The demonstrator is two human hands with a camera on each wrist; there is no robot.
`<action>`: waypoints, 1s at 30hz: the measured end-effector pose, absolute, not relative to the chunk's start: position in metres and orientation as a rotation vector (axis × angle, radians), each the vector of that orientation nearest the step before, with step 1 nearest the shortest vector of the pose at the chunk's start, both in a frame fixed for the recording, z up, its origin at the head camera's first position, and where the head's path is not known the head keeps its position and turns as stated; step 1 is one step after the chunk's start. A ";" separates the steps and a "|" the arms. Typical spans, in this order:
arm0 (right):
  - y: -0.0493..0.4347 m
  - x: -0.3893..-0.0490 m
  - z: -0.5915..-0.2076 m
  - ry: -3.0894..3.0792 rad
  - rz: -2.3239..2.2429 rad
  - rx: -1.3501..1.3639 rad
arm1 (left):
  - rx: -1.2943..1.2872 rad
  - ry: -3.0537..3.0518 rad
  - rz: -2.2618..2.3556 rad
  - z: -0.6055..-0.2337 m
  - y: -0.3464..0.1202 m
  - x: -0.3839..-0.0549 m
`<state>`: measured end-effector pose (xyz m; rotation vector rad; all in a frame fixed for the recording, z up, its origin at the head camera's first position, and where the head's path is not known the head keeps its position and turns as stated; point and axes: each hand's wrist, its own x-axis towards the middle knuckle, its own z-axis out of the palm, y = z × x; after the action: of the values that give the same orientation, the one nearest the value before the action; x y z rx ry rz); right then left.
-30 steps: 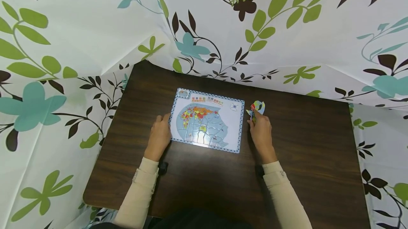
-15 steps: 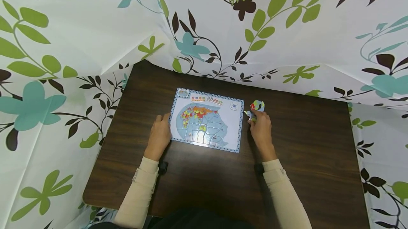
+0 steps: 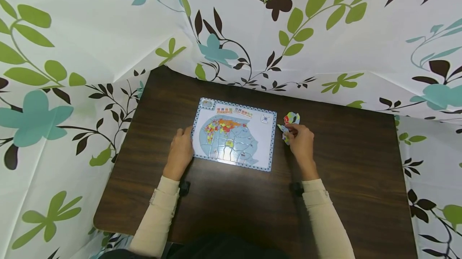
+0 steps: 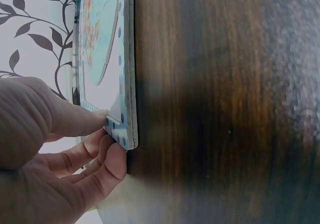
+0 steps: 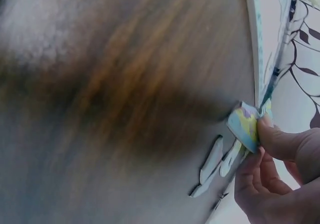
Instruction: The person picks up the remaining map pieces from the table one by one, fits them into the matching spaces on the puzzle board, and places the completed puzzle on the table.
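A world-map jigsaw puzzle board (image 3: 262,146) lies on the table, with its blue map partly filled in from the left. My left hand (image 3: 179,152) grips the board's left edge; in the left wrist view the thumb (image 4: 82,120) is on top at a corner and the fingers curl at the rim. Just right of the board, my right hand (image 3: 302,144) pinches a blue and yellow puzzle piece (image 5: 244,126) between thumb and fingers. Other loose puzzle pieces (image 3: 291,118) lie beside and beyond that hand, partly overlapping from above.
The dark wood-grain table (image 3: 231,199) extends around the board on all sides. White fabric (image 3: 144,18) with a leaf and flower print hangs behind the table and at its sides.
My right hand has shifted slightly right and now pinches a puzzle piece up from the loose ones. The left hand stays on the board's edge.
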<state>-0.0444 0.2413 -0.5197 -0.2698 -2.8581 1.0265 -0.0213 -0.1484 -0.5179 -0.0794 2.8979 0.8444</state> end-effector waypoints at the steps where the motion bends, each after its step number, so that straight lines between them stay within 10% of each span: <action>1: 0.242 -0.045 -0.519 -2.855 1.042 -0.280 | -0.079 2.896 0.847 -0.518 -0.149 -0.021; 30: 0.186 -0.050 -0.514 -3.048 1.318 -0.150 | -0.104 2.881 0.822 -0.520 -0.147 -0.022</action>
<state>-0.0500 0.1859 -0.5143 -0.1501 -3.0478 1.3176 -0.0224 -0.1472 -0.5197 -0.1041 2.8806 0.8215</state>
